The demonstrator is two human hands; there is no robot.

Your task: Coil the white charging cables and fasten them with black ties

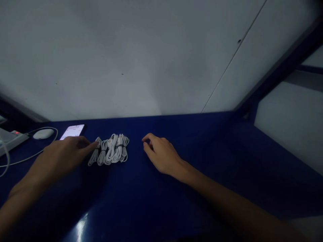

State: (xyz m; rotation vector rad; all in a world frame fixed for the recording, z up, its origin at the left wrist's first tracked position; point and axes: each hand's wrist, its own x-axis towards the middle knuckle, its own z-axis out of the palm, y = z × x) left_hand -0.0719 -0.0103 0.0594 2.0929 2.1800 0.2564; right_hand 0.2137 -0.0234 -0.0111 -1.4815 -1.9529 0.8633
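Observation:
Several white cable bundles [118, 148], each coiled and bound with a dark tie, lie side by side on the blue tabletop [141, 201]. My left hand [64, 151] is at the left end of this row, thumb and finger brought together at the upper end of the leftmost cable bundle [94, 157]. That bundle leans slightly, and its tip is partly covered by my fingertips. To the right of the row, apart from it, my right hand [163, 153] rests on the table. Its fingers are loosely curled, with a gap between thumb and forefinger and nothing in it.
Behind my left hand lies a phone [73, 130] with a lit screen. Farther left are a white rounded case [43, 134], a power strip [15, 143] with a red light, and a loose white cord [27, 158]. A pale panel [141, 60] rises along the table's back edge.

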